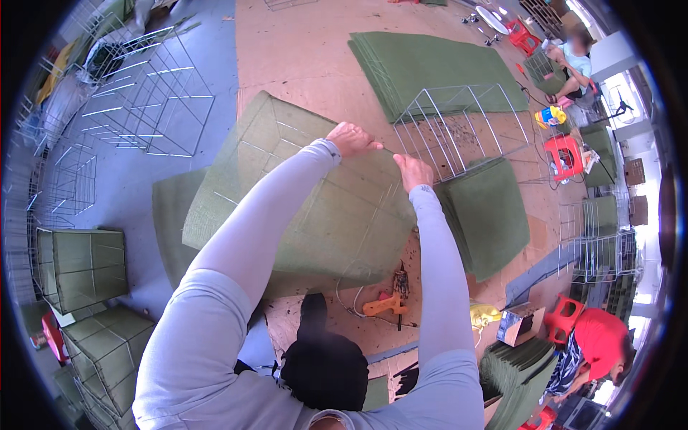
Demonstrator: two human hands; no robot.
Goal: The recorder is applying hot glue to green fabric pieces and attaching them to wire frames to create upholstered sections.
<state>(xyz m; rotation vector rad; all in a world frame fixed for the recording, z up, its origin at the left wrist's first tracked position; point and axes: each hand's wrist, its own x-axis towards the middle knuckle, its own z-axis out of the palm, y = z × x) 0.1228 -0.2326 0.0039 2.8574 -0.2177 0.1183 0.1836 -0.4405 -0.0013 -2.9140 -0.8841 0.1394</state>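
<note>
Two hands work the far edge of a felt-covered wire frame (301, 201) lying on the plywood floor (301, 57): left hand (351, 137) and right hand (413, 172) both pinch the green felt against the wire rim. I'd judge the covering is being fastened along that edge; next calls for a firm pull. Felt coarse, wire thin and gridded. A glue gun (383, 306) lies near.

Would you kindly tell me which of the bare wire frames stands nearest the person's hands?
The bare white wire frame just beyond the right hand, beside the green felt stack; the other bare frames stand far left.
</note>
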